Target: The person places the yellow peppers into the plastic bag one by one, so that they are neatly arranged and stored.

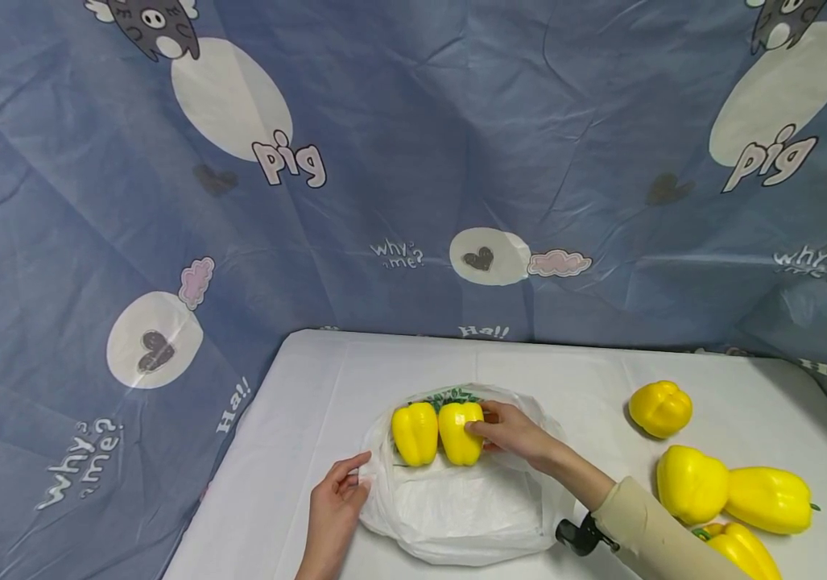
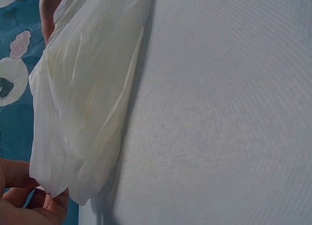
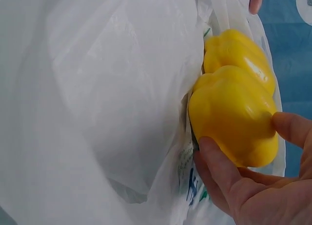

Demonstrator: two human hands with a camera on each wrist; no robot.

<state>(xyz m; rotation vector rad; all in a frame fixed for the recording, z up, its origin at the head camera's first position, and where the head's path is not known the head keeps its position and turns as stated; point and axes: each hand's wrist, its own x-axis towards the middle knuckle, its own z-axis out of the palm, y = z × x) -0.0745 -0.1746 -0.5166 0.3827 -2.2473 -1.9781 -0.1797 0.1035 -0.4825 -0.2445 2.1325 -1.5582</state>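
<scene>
A white plastic bag lies spread open on the table, its mouth facing up. Inside, toward the far side, two yellow bell peppers stand side by side. My right hand grips the right-hand pepper between thumb and fingers, seen closely in the right wrist view, where the held pepper touches the other pepper. With thumb and fingers, my left hand pinches the bag's left rim; the left wrist view shows the plastic bunched at the fingertips.
On the right of the white table lie several more yellow peppers: one farther back, a rounded one touching a longer one, and another partly behind my right sleeve. A patterned blue cloth hangs behind.
</scene>
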